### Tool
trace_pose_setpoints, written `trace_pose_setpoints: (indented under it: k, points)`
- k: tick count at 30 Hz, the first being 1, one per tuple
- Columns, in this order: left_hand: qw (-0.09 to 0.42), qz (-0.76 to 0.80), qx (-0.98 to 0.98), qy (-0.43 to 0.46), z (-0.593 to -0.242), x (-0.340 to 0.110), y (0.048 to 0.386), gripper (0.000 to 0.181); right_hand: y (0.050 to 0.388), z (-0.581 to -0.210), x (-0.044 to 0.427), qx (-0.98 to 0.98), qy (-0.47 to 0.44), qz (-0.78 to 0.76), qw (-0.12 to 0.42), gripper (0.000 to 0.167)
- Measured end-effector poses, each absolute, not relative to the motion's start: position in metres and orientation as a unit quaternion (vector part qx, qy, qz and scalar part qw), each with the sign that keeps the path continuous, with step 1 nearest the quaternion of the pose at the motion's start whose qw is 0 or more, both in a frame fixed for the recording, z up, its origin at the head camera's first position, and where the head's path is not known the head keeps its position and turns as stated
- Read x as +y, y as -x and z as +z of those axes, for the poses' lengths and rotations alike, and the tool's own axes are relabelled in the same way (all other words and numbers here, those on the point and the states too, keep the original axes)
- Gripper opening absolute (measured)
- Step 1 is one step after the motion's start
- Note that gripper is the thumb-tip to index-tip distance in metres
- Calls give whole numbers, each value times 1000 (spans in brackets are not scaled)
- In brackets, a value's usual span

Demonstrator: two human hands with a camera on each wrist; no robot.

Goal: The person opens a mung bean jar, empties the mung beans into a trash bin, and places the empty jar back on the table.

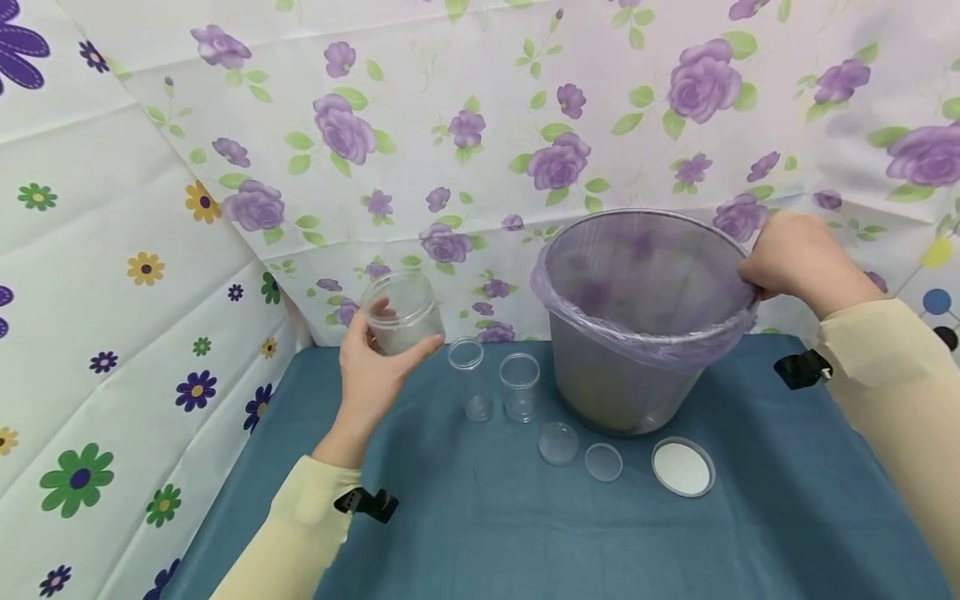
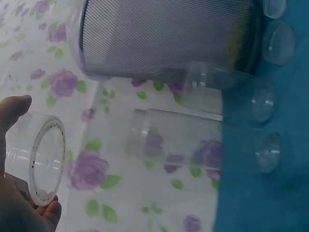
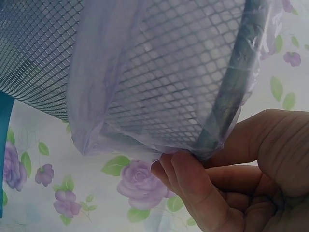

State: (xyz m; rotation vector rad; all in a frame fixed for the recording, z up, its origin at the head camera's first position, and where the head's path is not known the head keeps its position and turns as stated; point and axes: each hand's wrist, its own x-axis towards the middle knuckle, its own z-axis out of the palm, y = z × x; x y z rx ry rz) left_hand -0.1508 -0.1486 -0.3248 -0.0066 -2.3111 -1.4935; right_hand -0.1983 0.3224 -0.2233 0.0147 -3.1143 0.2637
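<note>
My left hand [image 1: 372, 367] grips a wide clear plastic jar [image 1: 411, 321] above the table's back left. The jar has no lid on, and its bottom [image 2: 48, 162] faces the left wrist camera. On the right, my right hand [image 1: 802, 254] pinches the rim of a mesh waste bin [image 1: 615, 379], its fingers [image 3: 190, 176] over the folded edge of a thin purple bin liner [image 3: 111, 87]. The bin leans slightly. Between jar and bin stand a tall narrow clear jar [image 1: 472, 383] and a shorter clear jar [image 1: 521, 385], both open-topped.
In front of the bin lie two clear round lids, the larger one [image 1: 558, 443] left of the smaller one [image 1: 603, 462]. A white-centred lid [image 1: 683, 467] lies further right. Blue cloth [image 1: 510, 542] covers the table; a flowered sheet [image 1: 465, 192] hangs behind it.
</note>
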Motion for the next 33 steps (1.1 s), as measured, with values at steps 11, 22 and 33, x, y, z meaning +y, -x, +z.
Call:
trace_pose_setpoints:
  k: [11, 22, 33]
  points:
    - [177, -523, -828, -96, -414, -183, 142, 86, 199, -223, 323, -996, 2, 93, 13, 23]
    - [130, -469, -863, -135, -469, -184, 146, 88, 197, -226, 323, -995, 11, 95, 27, 21]
    - [85, -460, -871, -151, -491, -175, 157, 92, 196, -227, 321, -992, 26, 122, 31, 20]
